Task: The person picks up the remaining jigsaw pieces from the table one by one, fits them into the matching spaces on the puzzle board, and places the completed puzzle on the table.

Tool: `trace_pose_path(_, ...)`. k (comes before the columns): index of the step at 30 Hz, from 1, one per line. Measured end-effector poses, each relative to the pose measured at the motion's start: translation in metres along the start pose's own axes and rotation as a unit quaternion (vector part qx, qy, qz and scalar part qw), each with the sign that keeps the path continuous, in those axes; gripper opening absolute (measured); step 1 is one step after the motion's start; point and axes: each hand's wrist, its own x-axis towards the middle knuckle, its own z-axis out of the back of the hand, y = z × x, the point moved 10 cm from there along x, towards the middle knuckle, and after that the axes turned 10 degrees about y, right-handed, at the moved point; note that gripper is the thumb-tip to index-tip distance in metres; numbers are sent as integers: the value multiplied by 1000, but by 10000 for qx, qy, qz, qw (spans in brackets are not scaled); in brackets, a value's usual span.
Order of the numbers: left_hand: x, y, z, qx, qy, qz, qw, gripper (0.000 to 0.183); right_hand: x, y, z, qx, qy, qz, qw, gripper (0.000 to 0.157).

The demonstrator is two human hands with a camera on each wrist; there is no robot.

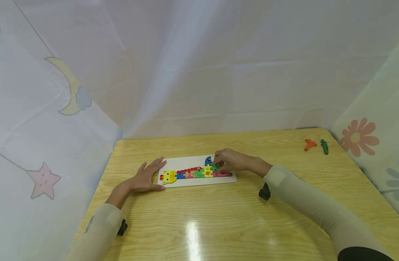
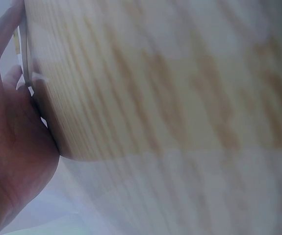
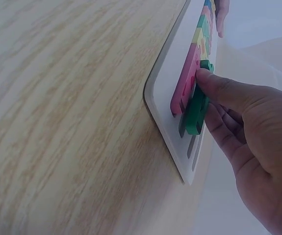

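A white giraffe puzzle board [image 1: 183, 162] lies flat on the table, its yellow head piece [image 1: 169, 177] at the left and colourful interlocking pieces running right. My right hand [image 1: 233, 160] pinches a green puzzle piece [image 3: 196, 110] between thumb and fingers. In the right wrist view this piece sits tilted over a recess, beside the pink piece [image 3: 186, 81]. At the board's left end my left hand [image 1: 143, 180] rests with fingers spread, the thumb by the near edge and the fingertips at the far corner. The right hand covers part of the board's right end.
An orange puzzle piece [image 1: 310, 144] and a dark green one [image 1: 324, 146] lie apart at the table's far right corner. The wooden table [image 1: 219, 217] extends in front of the board. White printed curtains [image 1: 268, 79] hang behind and at both sides.
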Motion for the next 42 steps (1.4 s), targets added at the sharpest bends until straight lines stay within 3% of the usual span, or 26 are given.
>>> trace_pose_path(6,1,-1,0,-29,4,21,10000,110,0,-1,0,48,0,26,10000,38)
trace_pose_path(12,4,10,-4,-42,-93,-31,9999,112,1,-1,0,69,11,13,10000,38)
trace_pose_path(19,0,-1,2,-163,-286,-334,9989,111,-1,1,0,67,-49,97,9999,36)
trace_pose_path(25,-1,-2,2,-118,-213,-228,9994,111,-4,4,3,-25,-112,100,9999,36)
trace_pose_path(32,0,-3,1,4,-40,-3,10000,110,-10,-2,7,-229,-262,-189,9992,41)
trace_pose_path(42,0,-2,0,16,-4,30,10000,110,-24,-11,12,-362,-468,-621,9963,44)
